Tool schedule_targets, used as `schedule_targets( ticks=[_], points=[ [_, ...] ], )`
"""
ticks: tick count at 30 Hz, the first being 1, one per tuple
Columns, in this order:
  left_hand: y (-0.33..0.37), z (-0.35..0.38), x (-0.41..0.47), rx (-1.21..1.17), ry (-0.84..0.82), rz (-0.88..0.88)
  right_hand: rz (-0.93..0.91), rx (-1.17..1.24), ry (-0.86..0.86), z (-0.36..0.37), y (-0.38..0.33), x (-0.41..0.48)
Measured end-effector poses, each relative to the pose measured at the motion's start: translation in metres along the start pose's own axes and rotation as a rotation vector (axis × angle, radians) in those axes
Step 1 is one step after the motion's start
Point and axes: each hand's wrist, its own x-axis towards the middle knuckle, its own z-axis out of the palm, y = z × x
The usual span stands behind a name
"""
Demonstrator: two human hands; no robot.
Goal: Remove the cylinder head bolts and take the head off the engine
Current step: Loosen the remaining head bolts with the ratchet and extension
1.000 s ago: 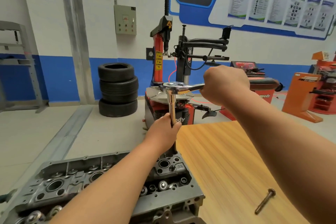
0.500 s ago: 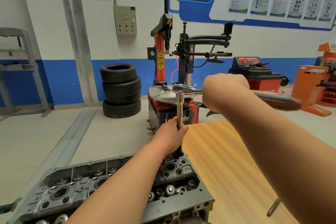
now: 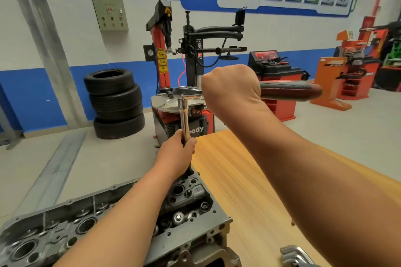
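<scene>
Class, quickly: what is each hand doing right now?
Left hand: grips the extension bar.
Right hand: grips the ratchet handle.

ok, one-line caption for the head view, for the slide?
Left hand steadies the extension bar on the cylinder head while the right hand grips the ratchet handle.

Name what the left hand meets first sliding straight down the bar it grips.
Probably the cylinder head, just below the left hand where the extension bar enters it; the gap looks small.

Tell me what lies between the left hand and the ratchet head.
Only the chrome extension bar, upright from the left hand up to the ratchet head; head view.
</scene>
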Motion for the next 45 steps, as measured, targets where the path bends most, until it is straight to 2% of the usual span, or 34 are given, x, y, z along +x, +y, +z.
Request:
schedule_targets(
  ticks=[2,4,7,11,13,15,17,20,23,26,29,34,40,45],
  points=[
    [0.001,0.000,0.000,0.006,0.009,-0.011,-0.026,0.010,0.087,0.012,0.005,0.001],
    [0.004,0.002,-0.003,0.060,0.030,-0.003,-0.011,0.104,0.095,0.038,0.021,0.009],
    [0.003,0.012,-0.006,0.135,0.089,0.035,0.044,0.455,-0.036,0.092,0.037,0.032],
    [0.001,0.013,0.004,0.147,0.133,-0.018,0.112,0.912,-0.008,0.118,-0.019,0.073],
    [-0.003,0.010,0.005,0.115,0.139,-0.029,0.078,0.999,-0.007,0.114,-0.036,0.084],
    [-0.003,0.008,0.002,0.070,0.130,-0.045,0.019,0.919,-0.048,0.110,-0.033,0.087],
    [0.000,0.006,-0.004,0.090,0.121,-0.045,-0.030,0.726,-0.062,0.103,-0.018,0.084],
    [0.011,-0.003,-0.010,0.147,0.156,0.007,-0.002,0.548,0.015,0.087,0.013,0.078],
    [0.026,-0.016,-0.017,0.059,0.181,0.118,0.098,0.551,0.075,0.059,0.041,0.067],
    [0.038,-0.013,-0.041,-0.070,0.025,0.155,0.080,0.467,0.084,0.037,0.053,0.047],
    [0.042,-0.004,-0.060,-0.107,-0.005,0.126,0.074,0.414,0.040,0.027,0.052,0.024],
    [0.046,-0.012,-0.066,-0.031,-0.007,0.136,0.142,0.374,-0.019,0.015,0.061,0.007],
    [0.034,-0.001,-0.079,-0.016,-0.023,0.059,0.078,0.254,-0.074,0.004,0.048,-0.013],
    [0.035,0.002,-0.077,0.071,0.023,0.055,0.111,0.169,-0.110,-0.013,0.043,-0.023]
  ],
)
